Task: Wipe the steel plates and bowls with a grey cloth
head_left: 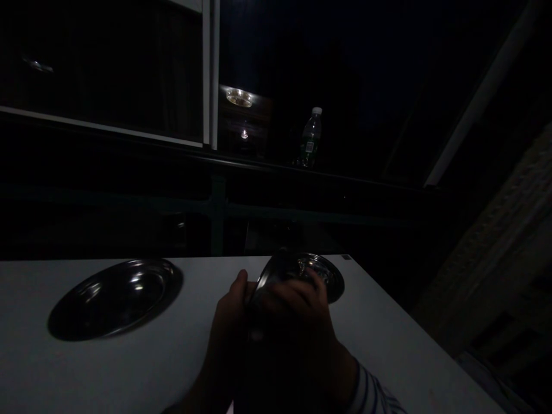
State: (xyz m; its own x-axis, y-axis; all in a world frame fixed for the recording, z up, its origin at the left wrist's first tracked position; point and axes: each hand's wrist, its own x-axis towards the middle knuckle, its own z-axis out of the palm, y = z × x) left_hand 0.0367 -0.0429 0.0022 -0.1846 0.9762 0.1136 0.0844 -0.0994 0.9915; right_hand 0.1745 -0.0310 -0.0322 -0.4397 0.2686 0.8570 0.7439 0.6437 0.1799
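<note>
The scene is very dark. Both my hands meet over a white table (181, 356). My left hand (226, 322) grips the left edge of a tilted metal plate (276, 273), thumb up on its rim. My right hand (302, 310), in a striped sleeve, has its fingers curled over the same plate from the right. Another metal plate (328, 276) lies flat on the table just behind the held one. A larger oval metal dish (116, 296) lies on the table to the left, apart from both hands.
A plastic bottle (310, 138) with a white cap stands on a dark ledge behind the table. Window frames (211, 69) and a lamp's reflection (238, 98) show above it. The table's right edge (388, 310) runs diagonally; a dim textured surface lies beyond at right.
</note>
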